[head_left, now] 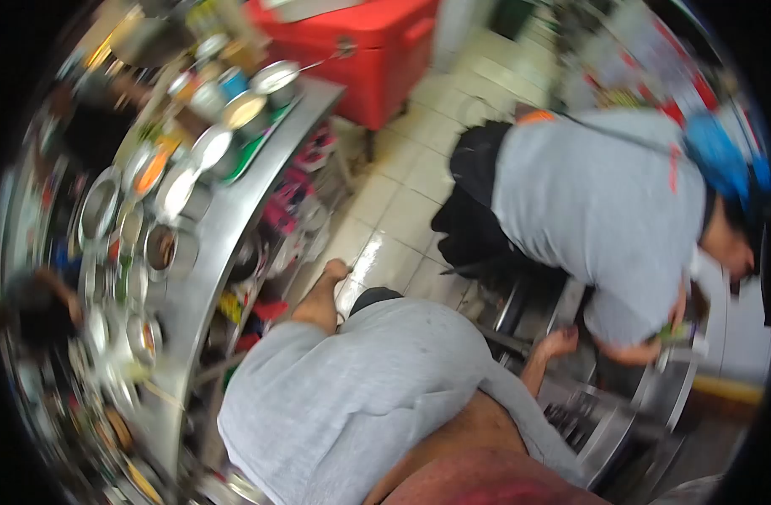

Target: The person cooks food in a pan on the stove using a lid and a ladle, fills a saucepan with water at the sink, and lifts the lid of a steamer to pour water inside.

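Note:
The view is blurred and tilted, looking down over my own grey shirt [343, 387]. My left hand [336, 269] hangs out past my side above the tiled floor, near the steel counter's lower shelf. Blur smears its fingers, and no object shows in it. On the other side, my right hand [560, 343] has its fingers curled in, with nothing visible in them. It is nearest to the metal kitchen equipment [604, 438] and to a co-worker's forearm; whether it touches either I cannot tell.
A co-worker in a grey shirt [596, 185] bends over equipment at right, hands on something small and greenish. The steel counter [204, 337] at left carries several pots, a green tray [249, 158] and metal containers. Behind it stands a red cooler [343, 50]. Other people stand beyond the counter.

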Motion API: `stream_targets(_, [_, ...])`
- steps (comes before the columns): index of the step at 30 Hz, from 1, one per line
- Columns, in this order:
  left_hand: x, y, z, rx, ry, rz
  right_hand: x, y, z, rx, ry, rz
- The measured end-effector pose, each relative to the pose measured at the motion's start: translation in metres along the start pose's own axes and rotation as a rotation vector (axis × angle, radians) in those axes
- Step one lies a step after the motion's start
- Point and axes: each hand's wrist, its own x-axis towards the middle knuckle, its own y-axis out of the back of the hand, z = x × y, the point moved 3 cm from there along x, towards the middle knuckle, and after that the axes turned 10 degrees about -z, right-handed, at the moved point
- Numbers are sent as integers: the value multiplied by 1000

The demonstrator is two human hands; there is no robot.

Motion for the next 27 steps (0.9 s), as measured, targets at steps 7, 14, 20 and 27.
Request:
stream_targets(7, [-4, 4, 18, -183, -103, -36, -8, -7, 16, -11, -101, 49])
stream_targets(14, [-1, 13, 53, 21, -142, -198, -17, 2, 0, 59, -139, 139])
stream_targets(20, [-21, 15, 88, -42, -109, -211, -18, 8, -12, 58, -152, 149])
stream_targets(27, [-16, 12, 95, 6, -151, -222, -18, 6, -12, 26, -121, 197])
